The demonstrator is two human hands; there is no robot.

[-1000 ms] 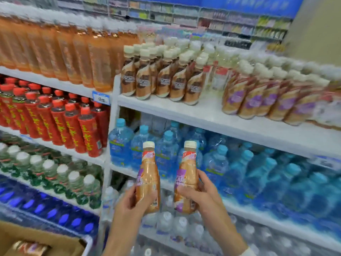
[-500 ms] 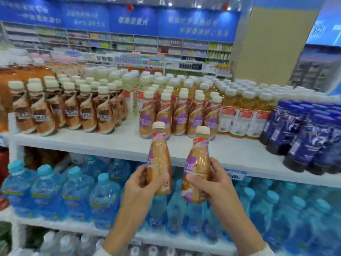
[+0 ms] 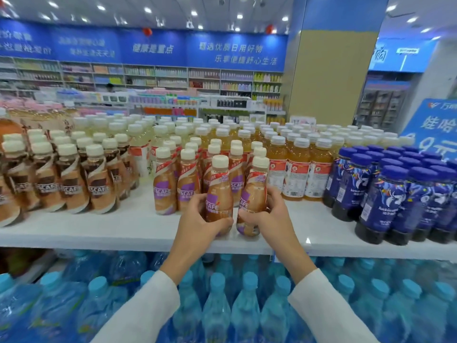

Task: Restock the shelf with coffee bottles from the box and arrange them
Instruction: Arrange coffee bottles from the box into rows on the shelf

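Head view: left hand (image 3: 200, 216) grip clenched round the lower body of a purple-label coffee bottle (image 3: 220, 191), thumb across the front, bottle about upright; right hand (image 3: 269, 211) grip clenched round a second coffee bottle (image 3: 254, 189) just beside the first, its cream cap leaning slightly right; the two bottles nearly touch at the base; both sit low over the front strip of the white shelf (image 3: 111, 229), in front of the shelved purple-label coffee row (image 3: 164, 186); cannot tell if the bases are resting on the shelf; both forearms reach up from the bottom of the frame in white sleeves (image 3: 138, 310).

Same shelf, left side: brown-label coffee bottles (image 3: 71, 184) in rows with cream caps; right of the purple-label row: amber tea bottles (image 3: 296, 174) with red-and-white labels; further right: dark blue bottles (image 3: 385, 201) with blue caps; pale drinks with white caps fill the back of the shelf.

Below the shelf: water bottles (image 3: 217, 305) with light blue caps, packed tight; background: more store shelving under a blue banner (image 3: 160, 48) with white lettering, blurred.
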